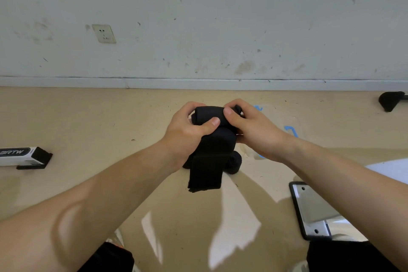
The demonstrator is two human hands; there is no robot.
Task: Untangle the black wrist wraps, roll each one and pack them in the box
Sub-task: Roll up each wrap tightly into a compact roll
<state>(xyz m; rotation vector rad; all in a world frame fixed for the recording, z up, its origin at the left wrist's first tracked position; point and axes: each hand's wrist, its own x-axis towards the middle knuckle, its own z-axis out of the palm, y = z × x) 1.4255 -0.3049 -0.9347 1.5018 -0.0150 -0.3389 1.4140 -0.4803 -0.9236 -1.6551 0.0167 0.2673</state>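
Note:
Both hands hold a black wrist wrap (209,139) above the tan floor, in the middle of the view. My left hand (185,134) grips its rolled upper part from the left, thumb on top. My right hand (249,126) pinches the roll from the right, thumb pressed on it. The loose tail of the wrap hangs down toward me, ending in a frayed edge. Behind the tail, a second black wrap (234,162) lies rolled on the floor, partly hidden. The white and black box (24,157) lies open at the far left.
A white wall with a socket (103,33) rises beyond the floor. A black-framed metal plate (309,207) lies at the lower right. A black object (390,100) sits at the far right by the wall. Blue tape marks (291,130) lie on the floor near my right wrist.

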